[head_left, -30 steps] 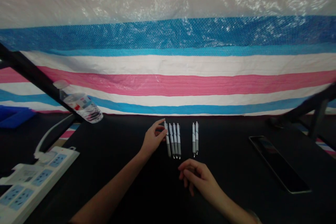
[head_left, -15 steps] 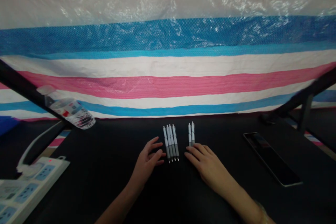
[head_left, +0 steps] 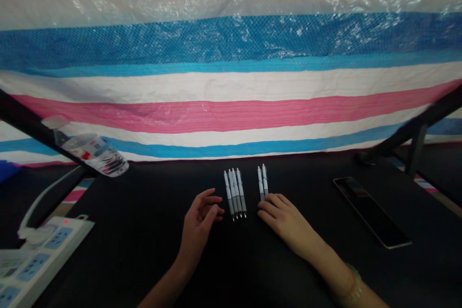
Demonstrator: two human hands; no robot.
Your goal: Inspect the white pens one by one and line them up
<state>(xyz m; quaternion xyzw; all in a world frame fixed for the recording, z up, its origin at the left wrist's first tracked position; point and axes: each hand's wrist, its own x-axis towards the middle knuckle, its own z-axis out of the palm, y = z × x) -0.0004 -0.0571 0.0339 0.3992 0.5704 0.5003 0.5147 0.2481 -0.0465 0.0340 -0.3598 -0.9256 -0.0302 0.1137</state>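
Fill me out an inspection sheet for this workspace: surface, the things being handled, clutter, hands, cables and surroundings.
Surface: black table, dimly lit.
Things handled: four pens side by side; two pens in a separate group to their right. All white with grey lower parts.
Clutter: phone at right; power strip at left, red light lit; clear bottle at back left.
Hands: left hand left of the four pens, fingers apart, holding nothing; right hand over the two pens' lower ends, grip unclear.
Cables: white cable plugged into the power strip.
Surroundings: striped sheet behind; black bars at both sides.
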